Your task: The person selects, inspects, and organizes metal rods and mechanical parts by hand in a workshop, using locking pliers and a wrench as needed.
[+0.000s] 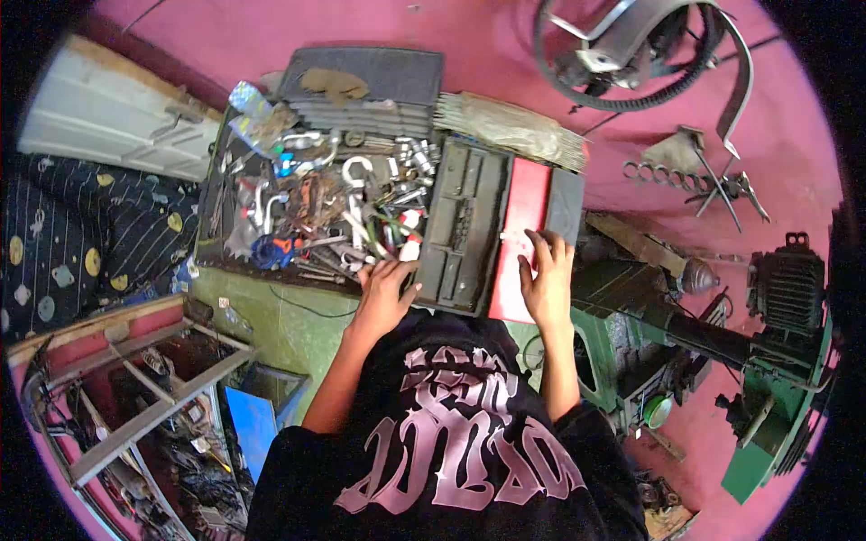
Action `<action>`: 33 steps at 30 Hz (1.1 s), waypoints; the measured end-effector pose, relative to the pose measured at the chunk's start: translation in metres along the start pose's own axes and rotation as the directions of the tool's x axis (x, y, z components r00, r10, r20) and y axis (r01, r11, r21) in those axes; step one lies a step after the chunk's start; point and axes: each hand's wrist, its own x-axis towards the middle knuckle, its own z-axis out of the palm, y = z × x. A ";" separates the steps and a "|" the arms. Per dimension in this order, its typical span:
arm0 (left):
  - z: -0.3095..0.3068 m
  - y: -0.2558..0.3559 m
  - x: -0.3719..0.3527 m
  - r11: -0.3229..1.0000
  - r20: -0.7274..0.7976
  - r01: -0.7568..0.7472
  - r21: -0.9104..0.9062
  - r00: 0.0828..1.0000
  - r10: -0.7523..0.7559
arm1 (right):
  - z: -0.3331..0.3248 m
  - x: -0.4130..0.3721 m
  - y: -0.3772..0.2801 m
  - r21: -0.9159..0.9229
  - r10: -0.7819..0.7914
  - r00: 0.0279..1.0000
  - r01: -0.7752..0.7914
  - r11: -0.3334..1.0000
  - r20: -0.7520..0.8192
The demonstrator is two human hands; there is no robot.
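An opened toolbox has a black compartment tray (465, 230) and, on its right, a red panel (526, 207) with a dark edge strip. My right hand (550, 279) rests over the red panel, its fingers bent and the thumb apart, with nothing visible in it. My left hand (386, 293) is at the tray's near left corner, beside a pile of tools. Its fingers are spread, and no held item shows. Close to its fingertips lies a white and red bottle-like piece (410, 248). Wrenches, sockets (417, 158) and a blue and orange tool (273, 251) crowd the pile.
Behind the tools are a dark case (361, 81) and a stack of thin sheets (510, 126). Green machinery (785, 361) stands to the right. At lower left a metal frame (162, 415) holds loose parts. Belts (631, 90) hang on the pink wall.
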 end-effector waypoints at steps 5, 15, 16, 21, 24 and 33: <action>-0.037 -0.045 -0.024 0.999 -0.145 0.043 0.025 0.989 -0.039 | 0.020 0.022 -0.061 0.031 -0.128 0.990 0.126 0.992 0.063; -0.078 -0.127 -0.056 0.981 -0.321 0.184 0.063 0.934 -0.154 | 0.090 -0.001 -0.146 0.042 -0.257 0.899 0.260 0.965 0.353; -0.080 -0.134 -0.056 0.975 -0.335 0.208 0.078 0.927 -0.171 | 0.094 -0.001 -0.150 0.019 -0.262 0.885 0.276 0.961 0.385; -0.094 -0.158 -0.058 0.972 -0.426 0.226 0.066 0.887 -0.177 | 0.114 0.005 -0.173 0.045 -0.257 0.883 0.261 0.964 0.392; -0.101 -0.169 -0.061 0.961 -0.439 0.267 0.076 0.874 -0.209 | 0.126 0.007 -0.184 0.031 -0.292 0.877 0.303 0.952 0.382; -0.111 -0.197 -0.072 0.887 -0.551 0.459 0.058 0.755 -0.355 | 0.156 0.016 -0.208 0.051 -0.362 0.844 0.374 0.926 0.396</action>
